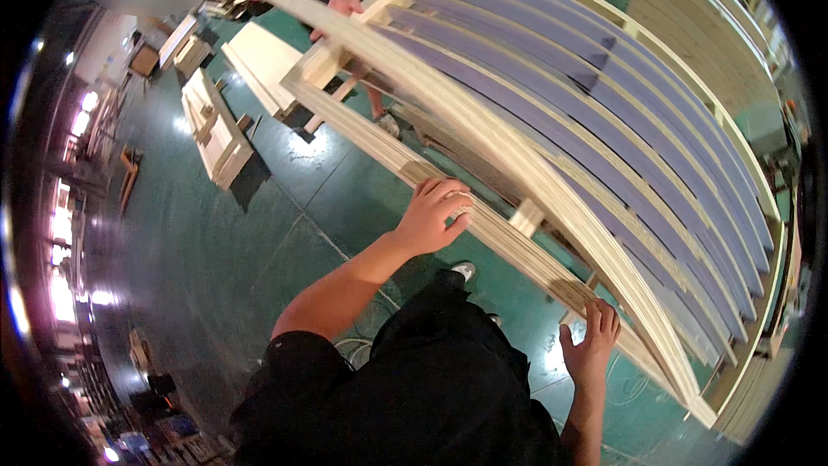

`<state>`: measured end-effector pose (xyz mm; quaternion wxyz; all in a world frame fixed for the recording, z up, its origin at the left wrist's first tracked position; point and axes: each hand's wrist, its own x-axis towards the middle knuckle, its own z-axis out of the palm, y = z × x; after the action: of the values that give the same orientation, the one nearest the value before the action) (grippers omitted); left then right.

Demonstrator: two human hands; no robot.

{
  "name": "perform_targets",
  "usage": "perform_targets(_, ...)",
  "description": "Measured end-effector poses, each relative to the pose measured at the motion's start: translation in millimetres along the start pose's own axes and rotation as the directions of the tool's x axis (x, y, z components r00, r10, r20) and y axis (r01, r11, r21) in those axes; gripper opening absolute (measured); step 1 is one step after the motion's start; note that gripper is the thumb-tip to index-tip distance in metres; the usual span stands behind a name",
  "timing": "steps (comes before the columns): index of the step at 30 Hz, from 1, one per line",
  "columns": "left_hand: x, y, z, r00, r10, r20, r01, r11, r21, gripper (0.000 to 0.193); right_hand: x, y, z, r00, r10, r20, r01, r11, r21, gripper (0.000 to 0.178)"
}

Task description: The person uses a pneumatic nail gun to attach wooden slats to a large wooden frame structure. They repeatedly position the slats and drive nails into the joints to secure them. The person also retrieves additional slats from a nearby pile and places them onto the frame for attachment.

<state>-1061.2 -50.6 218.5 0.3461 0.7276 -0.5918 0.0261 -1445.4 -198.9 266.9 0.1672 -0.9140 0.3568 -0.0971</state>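
A long pale wooden rail [517, 252], lined lengthwise like strips laid side by side, crosses in front of me. My left hand [435, 214] is closed over it near the middle, fingers curled across its top. Farther right, my right hand [593, 341] touches the rail's near edge with its fingertips, thumb apart. Just beyond runs a long wooden board [483, 121], its far-left end blurred. A co-worker's hands [345, 2] are on that far end. Behind the board lies a large wooden frame [638, 30] with several grey-purple slats [552, 56] and pale strips between them.
Pale planks [259, 65] and a low wooden stack [216, 134] stand to the left on the green floor [285, 242]. Large panels [690, 13] lean at the far right. A cable [628, 380] lies on the floor near my right forearm.
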Motion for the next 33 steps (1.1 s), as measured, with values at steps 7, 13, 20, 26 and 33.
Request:
perform_targets(7, -26.4, -95.5, -6.2, 0.999, -0.053, 0.012, 0.052, 0.996, 0.067, 0.022, 19.5, 13.7, 53.5, 0.992, 0.125, 0.031, -0.119, 0.981, -0.155, 0.087)
perform_targets(13, 13.9, -79.2, -30.6, 0.924, 0.016, 0.383, -0.075, 0.988, 0.138, 0.059, 22.8, 20.3, 47.6, 0.972, 0.221, 0.08, -0.207, 0.965, -0.16, 0.073)
perform_targets(20, 70.9, -96.8, -26.7, 0.668, 0.101, 0.737, -0.11, 0.993, -0.036, 0.064, 32.1, 42.0, 46.6, 0.95, 0.129, 0.283, -0.028, 0.942, -0.335, 0.067)
perform_targets(26, 47.8, -113.6, -23.1, 0.708, 0.241, 0.663, -0.358, 0.933, 0.044, 0.068, 45.1, 34.8, 52.0, 0.954, 0.069, 0.292, 0.018, 0.958, -0.287, 0.078)
perform_targets(33, 50.7, -134.2, -13.0, 0.662, 0.234, 0.712, -0.398, 0.915, 0.069, 0.074, 27.5, 18.7, 76.8, 0.979, 0.181, 0.095, -0.151, 0.954, -0.261, 0.068)
